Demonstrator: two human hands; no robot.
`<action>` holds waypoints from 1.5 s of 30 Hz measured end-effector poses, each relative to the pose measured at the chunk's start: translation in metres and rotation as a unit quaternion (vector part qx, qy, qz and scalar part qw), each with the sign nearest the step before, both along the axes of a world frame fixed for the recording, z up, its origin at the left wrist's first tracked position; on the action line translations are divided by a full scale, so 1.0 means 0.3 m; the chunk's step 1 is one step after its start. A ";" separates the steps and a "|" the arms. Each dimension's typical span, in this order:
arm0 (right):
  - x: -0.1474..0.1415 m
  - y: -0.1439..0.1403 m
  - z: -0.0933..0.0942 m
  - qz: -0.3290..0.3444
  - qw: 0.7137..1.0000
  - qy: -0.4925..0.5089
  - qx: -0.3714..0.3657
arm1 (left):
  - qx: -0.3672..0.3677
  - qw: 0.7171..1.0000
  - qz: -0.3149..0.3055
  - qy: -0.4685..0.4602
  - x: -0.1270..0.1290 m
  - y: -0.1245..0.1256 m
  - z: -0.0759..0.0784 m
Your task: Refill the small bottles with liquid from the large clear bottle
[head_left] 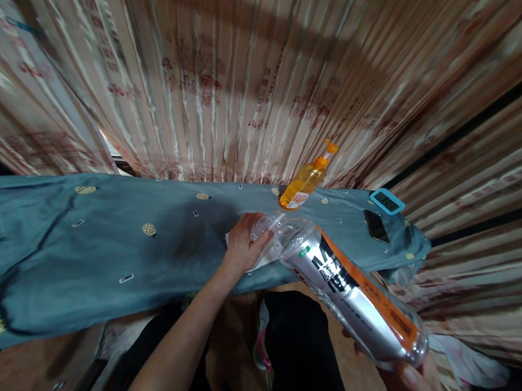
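A large clear plastic bottle (340, 285) with a silver and orange label slants across the lower right. My right hand (411, 379) is wrapped round its base, partly hidden behind it. At the bottle's upper end, my left hand (243, 245) is closed on a clear, ribbed plastic piece (266, 225). Whether this piece is joined to the bottle or only touches it, I cannot tell. White paper (266, 258) lies on the cloth beneath my left hand. Just beyond, a pump bottle (303, 183) of orange liquid stands on the cloth-covered table.
A teal patterned cloth (175, 250) covers the long, narrow table. On its right end lie a dark phone (376, 225) and a blue-framed digital clock (387, 201). Pleated curtains (234, 89) hang behind and to the right. My legs (295, 343) are below the near edge.
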State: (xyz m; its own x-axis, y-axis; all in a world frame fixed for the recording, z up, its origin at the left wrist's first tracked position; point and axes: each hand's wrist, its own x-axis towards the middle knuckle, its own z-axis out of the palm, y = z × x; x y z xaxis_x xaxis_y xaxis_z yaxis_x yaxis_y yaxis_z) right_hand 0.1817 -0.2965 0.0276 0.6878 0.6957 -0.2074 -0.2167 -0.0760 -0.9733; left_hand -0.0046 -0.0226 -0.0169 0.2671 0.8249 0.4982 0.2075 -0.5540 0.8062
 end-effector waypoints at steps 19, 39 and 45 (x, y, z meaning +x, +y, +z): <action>-0.038 0.021 0.044 0.000 1.000 -0.025 0.000 | 0.016 1.000 -0.009 -0.005 0.000 -0.002 0.001; -0.052 0.005 0.055 0.012 0.999 -0.040 0.001 | 0.012 1.000 -0.007 0.008 -0.002 -0.009 0.008; 0.027 -0.003 -0.004 0.067 0.988 -0.137 0.004 | 0.014 1.000 -0.006 -0.002 -0.002 -0.008 0.005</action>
State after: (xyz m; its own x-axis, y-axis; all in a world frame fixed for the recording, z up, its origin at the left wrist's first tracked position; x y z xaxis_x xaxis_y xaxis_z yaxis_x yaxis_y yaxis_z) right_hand 0.1900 -0.2974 0.0263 0.6193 0.7849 -0.0201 0.0672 -0.0785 -0.9946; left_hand -0.0052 -0.0251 -0.0155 0.2755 0.8071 0.5223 0.1974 -0.5792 0.7909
